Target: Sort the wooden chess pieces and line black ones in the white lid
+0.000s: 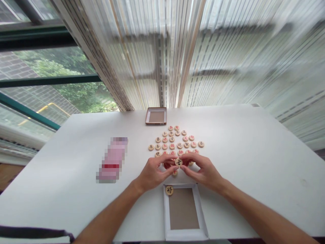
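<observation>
Between the fingertips of my left hand [154, 172] and my right hand [206, 169] is a round wooden Chinese chess piece [178, 162] with a black character. Both hands pinch it from the sides, its face turned up toward me. Beyond and beneath the hands, rows of similar pieces with red or black characters lie on the white table, such as a red one [172, 146] and a black one [151, 147]. My hands hide some of the nearest pieces. Close to me lies a shallow white box tray [202, 217], with one black-lettered piece [169, 190] at its upper left corner.
A second shallow box part [155, 109] rests near the far edge of the white table [254, 162]. To the left lies a pink, pixelated item [113, 159]. Striped curtains [142, 51] and a window stand behind the table.
</observation>
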Tool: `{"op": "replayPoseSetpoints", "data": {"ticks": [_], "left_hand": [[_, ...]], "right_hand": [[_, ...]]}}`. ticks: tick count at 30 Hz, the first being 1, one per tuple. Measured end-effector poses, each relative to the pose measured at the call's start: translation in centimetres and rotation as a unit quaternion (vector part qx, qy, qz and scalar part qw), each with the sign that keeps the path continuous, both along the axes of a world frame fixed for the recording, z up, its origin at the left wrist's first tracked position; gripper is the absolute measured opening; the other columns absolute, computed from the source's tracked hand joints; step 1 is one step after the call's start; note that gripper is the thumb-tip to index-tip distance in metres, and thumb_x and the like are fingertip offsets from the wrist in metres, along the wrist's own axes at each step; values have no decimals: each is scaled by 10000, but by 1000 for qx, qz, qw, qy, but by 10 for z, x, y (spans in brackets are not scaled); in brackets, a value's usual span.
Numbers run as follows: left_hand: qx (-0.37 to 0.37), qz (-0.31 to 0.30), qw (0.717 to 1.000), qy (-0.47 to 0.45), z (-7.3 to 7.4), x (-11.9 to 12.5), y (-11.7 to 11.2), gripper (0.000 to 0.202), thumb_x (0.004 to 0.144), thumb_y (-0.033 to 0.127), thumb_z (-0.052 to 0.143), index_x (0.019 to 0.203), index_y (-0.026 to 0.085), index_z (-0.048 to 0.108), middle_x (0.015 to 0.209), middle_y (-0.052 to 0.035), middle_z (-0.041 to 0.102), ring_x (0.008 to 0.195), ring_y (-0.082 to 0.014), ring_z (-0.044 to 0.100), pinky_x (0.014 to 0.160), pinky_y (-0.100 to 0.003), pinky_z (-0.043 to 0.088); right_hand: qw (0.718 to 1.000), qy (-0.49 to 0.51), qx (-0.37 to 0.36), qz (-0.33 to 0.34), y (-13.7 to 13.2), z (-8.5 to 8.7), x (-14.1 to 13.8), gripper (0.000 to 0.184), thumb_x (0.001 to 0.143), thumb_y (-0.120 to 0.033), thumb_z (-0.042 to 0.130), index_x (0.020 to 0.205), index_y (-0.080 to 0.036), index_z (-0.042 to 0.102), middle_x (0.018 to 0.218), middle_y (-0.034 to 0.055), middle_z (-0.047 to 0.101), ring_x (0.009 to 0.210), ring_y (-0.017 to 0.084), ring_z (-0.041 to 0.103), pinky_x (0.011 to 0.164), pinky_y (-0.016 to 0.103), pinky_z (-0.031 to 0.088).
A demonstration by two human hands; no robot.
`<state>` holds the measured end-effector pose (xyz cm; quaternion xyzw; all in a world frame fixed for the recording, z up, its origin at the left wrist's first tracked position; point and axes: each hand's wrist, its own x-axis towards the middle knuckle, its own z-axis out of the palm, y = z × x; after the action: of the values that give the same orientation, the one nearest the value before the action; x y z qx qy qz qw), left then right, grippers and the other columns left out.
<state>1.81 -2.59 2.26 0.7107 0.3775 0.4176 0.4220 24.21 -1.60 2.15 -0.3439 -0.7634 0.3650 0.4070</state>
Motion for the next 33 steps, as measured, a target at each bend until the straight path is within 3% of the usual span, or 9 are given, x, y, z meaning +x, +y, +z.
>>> {"op": "replayPoseSetpoints", "data": {"ticks": [14, 21, 28, 33], "left_hand": [[-23, -13, 1000, 3, 2, 1, -1, 283, 924, 234, 680, 1202, 196, 643, 942, -43, 782, 787, -152, 764, 743, -239, 613], [-33, -11, 999, -4, 2, 2, -1, 287, 915, 234, 693, 1194, 181, 654, 963, -60, 787, 867, -172, 769, 763, -237, 616], [-47, -14, 999, -15, -1, 2, -1, 289, 900, 251, 716, 1172, 184, 645, 915, -50, 794, 785, -163, 765, 730, -248, 604], [-8, 12, 1000, 23, 1, -3, 2, 284, 922, 240, 677, 1196, 181, 630, 849, -37, 783, 760, -152, 739, 732, -251, 562]], "right_hand": [[999, 31, -41, 14, 0, 2, 0, 243, 921, -207, 677, 1163, -225, 678, 945, 38, 721, 794, 153, 681, 744, 285, 577], [995, 49, -76, 29, -1, 0, -2, 289, 916, -235, 695, 1203, -227, 666, 943, 42, 723, 779, 151, 671, 724, 286, 577], [991, 64, -116, 34, 0, -4, 0, 257, 909, -255, 718, 1161, -242, 667, 1016, 50, 719, 836, 157, 676, 785, 297, 582], [973, 141, -179, 42, -1, -6, -2, 200, 937, -248, 683, 1136, -241, 662, 1058, 52, 691, 926, 171, 709, 863, 322, 601]]}}
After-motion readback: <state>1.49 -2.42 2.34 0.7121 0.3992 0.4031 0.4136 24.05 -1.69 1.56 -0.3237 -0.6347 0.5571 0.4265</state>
